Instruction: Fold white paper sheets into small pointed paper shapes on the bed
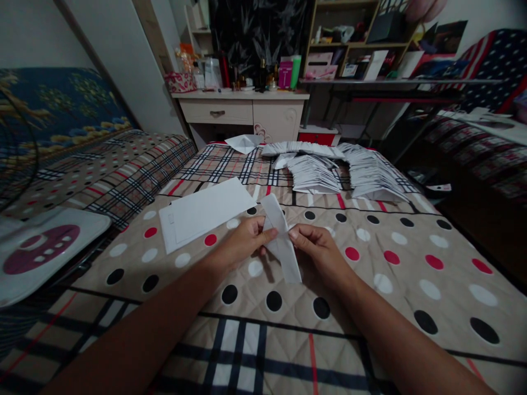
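Note:
Between my hands is a folded white paper piece point(281, 236), tilted, with a crease across its middle. My left hand point(250, 237) grips its left side, thumb on top and fingers behind. At the right edge, near the crease, my right hand point(315, 244) pinches it between thumb and fingers. A flat white paper sheet or stack point(206, 211) lies on the bedspread just left of the left hand; a small printed mark shows near its left end. Farther back, several folded white papers stand packed in rows, one row point(315, 174) in the middle and another point(376, 175) to its right.
The patterned bedspread point(366, 285) is the work surface. A loose folded paper point(244, 144) lies at its far edge. At the left stands a white board with a purple print point(41, 249). A dresser point(222, 109) with bottles is behind the bed, beside a shelf unit point(346, 46).

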{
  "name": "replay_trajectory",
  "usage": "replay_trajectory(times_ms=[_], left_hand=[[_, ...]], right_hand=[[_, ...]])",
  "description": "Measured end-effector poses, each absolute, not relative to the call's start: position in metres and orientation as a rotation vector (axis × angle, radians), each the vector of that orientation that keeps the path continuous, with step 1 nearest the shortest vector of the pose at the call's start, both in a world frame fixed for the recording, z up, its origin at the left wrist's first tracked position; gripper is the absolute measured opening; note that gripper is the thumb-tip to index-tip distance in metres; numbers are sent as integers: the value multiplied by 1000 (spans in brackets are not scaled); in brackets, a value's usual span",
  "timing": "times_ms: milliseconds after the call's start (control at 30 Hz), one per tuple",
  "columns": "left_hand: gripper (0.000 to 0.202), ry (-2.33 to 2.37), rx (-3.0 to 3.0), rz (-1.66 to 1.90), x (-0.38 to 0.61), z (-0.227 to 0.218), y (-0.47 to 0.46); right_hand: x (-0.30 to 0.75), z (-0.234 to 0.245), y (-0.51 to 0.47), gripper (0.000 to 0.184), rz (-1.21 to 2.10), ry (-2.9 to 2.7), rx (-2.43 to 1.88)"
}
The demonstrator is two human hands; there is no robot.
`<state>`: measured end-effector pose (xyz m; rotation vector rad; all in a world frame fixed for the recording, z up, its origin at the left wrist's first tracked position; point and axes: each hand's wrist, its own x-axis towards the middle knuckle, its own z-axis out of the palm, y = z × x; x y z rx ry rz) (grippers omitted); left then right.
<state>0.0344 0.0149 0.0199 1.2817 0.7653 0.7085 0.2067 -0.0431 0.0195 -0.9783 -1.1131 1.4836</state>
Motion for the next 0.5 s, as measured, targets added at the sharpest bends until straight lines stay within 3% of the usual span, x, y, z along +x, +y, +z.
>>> replay_trajectory(times_ms=[500], left_hand=[[45,680,1303,655,35,20,13]], right_hand=[[206,22,-45,35,1483,-1105,-974]])
